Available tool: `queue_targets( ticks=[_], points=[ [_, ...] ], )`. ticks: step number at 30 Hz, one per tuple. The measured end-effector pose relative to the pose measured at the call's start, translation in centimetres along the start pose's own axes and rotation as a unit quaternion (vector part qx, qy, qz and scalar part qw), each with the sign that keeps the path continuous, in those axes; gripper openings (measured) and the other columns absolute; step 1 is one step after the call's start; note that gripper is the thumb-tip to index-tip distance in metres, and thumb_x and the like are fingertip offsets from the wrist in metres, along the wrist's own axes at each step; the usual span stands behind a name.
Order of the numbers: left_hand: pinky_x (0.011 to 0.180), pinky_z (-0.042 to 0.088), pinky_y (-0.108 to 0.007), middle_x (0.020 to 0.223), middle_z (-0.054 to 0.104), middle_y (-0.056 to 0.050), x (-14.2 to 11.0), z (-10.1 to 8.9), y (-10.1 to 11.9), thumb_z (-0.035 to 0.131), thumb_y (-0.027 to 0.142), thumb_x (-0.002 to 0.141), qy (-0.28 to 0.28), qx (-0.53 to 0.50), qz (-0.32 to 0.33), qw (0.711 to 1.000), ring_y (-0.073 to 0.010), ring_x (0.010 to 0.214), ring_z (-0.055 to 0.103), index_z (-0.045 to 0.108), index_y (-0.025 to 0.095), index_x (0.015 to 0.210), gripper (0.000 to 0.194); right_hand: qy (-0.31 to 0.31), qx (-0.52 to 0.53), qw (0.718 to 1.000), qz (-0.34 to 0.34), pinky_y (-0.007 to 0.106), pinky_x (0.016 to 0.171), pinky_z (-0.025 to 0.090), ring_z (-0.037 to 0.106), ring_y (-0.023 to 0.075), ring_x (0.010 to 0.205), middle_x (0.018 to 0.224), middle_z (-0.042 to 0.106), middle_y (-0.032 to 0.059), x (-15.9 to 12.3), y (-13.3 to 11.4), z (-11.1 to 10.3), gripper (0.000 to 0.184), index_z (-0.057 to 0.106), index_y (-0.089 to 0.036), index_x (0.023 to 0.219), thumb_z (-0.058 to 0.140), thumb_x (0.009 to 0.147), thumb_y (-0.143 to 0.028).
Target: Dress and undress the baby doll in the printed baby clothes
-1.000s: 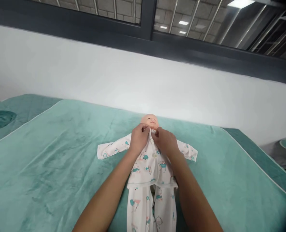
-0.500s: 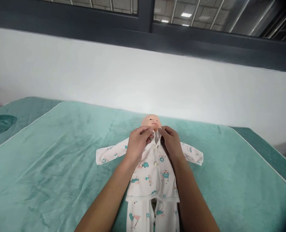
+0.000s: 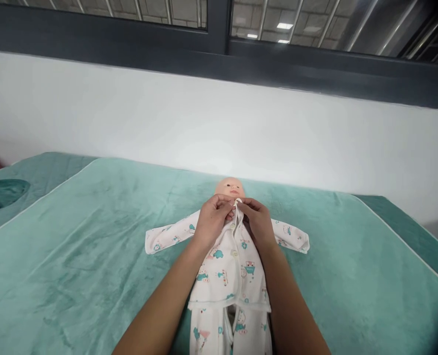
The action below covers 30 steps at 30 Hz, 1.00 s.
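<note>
A baby doll (image 3: 230, 186) lies on its back, dressed in a white printed jacket (image 3: 219, 266) and matching trousers (image 3: 206, 330). My left hand (image 3: 215, 217) pinches one front edge of the jacket at the collar, just below the doll's chin. On the other side my right hand (image 3: 255, 217) pinches the opposite collar edge. The two sets of fingertips nearly meet, and the collar edges come together between them. Lower down the front, a button (image 3: 234, 253) shows on the jacket. Both sleeves stretch out sideways, flat on the cloth.
A green plush cover (image 3: 93, 256) with creases lies under the doll. Its bed (image 3: 49, 165) has an oval opening (image 3: 4, 192) at the left. Behind stand a white wall (image 3: 167, 118) and a dark window frame (image 3: 219, 39) with bars beyond.
My hands have drawn closer together, bringing the two collar edges from apart to touching or overlapping. The view has shifted slightly.
</note>
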<state>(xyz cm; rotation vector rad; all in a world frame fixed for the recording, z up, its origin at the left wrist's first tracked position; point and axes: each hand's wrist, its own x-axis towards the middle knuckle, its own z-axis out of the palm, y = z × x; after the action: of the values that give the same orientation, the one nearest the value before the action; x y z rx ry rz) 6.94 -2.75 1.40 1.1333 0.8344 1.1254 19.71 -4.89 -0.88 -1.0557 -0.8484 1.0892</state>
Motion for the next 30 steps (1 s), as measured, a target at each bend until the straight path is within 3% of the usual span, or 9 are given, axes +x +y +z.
queue_targets(
  ticks=[6, 17, 23, 26, 30],
  points=[
    [0.061, 0.047, -0.022, 0.072, 0.062, 0.001, 0.2, 0.0, -0.2, 0.07, 0.03, 0.079, -0.009, -0.01, 0.014, 1.0, -0.0096, 0.063, 0.057, 0.061, 0.017, 0.093, 0.021, 0.011, -0.049, 0.998, -0.026, 0.027, 0.066, 0.043, 0.056, 0.014, 0.068, 0.076, 0.067, -0.0002, -0.4, -0.6, 0.1, 0.021, 0.075, -0.019, 0.087, 0.075, 0.072, -0.035],
    [0.057, 0.045, -0.021, 0.072, 0.059, 0.003, 0.7, -0.7, -0.4, 0.07, 0.032, 0.079, -0.037, -0.014, 0.008, 0.999, -0.008, 0.059, 0.054, 0.062, 0.018, 0.095, 0.023, -0.057, -0.124, 0.99, -0.023, 0.025, 0.062, 0.04, 0.053, 0.0117, 0.066, 0.074, 0.062, -0.0015, -0.4, -1.3, -0.2, 0.026, 0.071, -0.017, 0.093, 0.073, 0.073, -0.033],
    [0.05, 0.037, -0.021, 0.069, 0.056, 0.004, 0.7, -0.7, -0.7, 0.065, 0.039, 0.085, -0.041, 0.076, 0.033, 0.996, -0.0078, 0.053, 0.046, 0.063, 0.02, 0.101, 0.025, -0.1, -0.233, 0.966, -0.045, 0.025, 0.06, 0.037, 0.047, 0.011, 0.062, 0.068, 0.054, -0.0053, -0.6, -2.1, -0.3, 0.035, 0.067, -0.019, 0.11, 0.067, 0.076, -0.029],
    [0.054, 0.039, -0.021, 0.07, 0.056, 0.003, 0.5, -0.7, -0.6, 0.066, 0.04, 0.084, -0.032, 0.126, 0.058, 0.99, -0.0096, 0.058, 0.049, 0.065, 0.022, 0.104, 0.027, -0.102, -0.241, 0.963, -0.062, 0.025, 0.062, 0.039, 0.049, 0.012, 0.065, 0.073, 0.057, -0.004, -0.6, -1.9, -0.1, 0.036, 0.065, -0.02, 0.111, 0.063, 0.075, -0.025],
    [0.054, 0.038, -0.022, 0.071, 0.058, 0.002, 0.4, -0.8, -0.3, 0.07, 0.035, 0.079, -0.037, 0.132, 0.038, 0.99, -0.0117, 0.061, 0.053, 0.066, 0.022, 0.108, 0.031, -0.091, -0.267, 0.956, -0.077, 0.026, 0.063, 0.04, 0.049, 0.0124, 0.065, 0.075, 0.056, -0.0049, -0.7, -1.4, 0.2, 0.047, 0.06, -0.024, 0.119, 0.059, 0.072, -0.019]
  ],
)
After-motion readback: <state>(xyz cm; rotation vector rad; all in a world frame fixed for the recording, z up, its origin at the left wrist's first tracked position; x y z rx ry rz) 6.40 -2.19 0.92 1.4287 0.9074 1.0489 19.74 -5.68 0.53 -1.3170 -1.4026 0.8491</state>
